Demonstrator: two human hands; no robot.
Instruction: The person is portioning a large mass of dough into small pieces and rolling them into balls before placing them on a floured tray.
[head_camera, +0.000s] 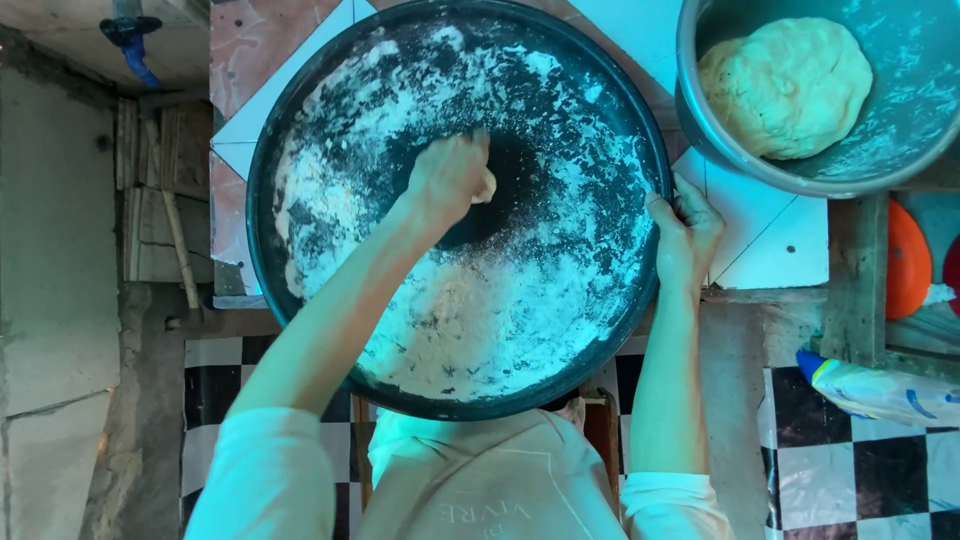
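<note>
A large round black pan (300, 120), dusted with white flour, fills the middle of the view. My left hand (448, 178) is closed on a small piece of dough (486, 186) and presses it against the pan's dark centre. My right hand (685, 235) grips the pan's right rim. A big ball of pale dough (785, 88) lies in a metal bowl (900, 160) at the upper right, apart from both hands.
The pan rests on a tiled counter (770, 235). An orange disc (906, 258) and a plastic bag (880, 392) lie at the right. Black-and-white checkered floor (850, 470) shows below. A concrete wall (55, 250) and a blue tap (130, 35) stand at the left.
</note>
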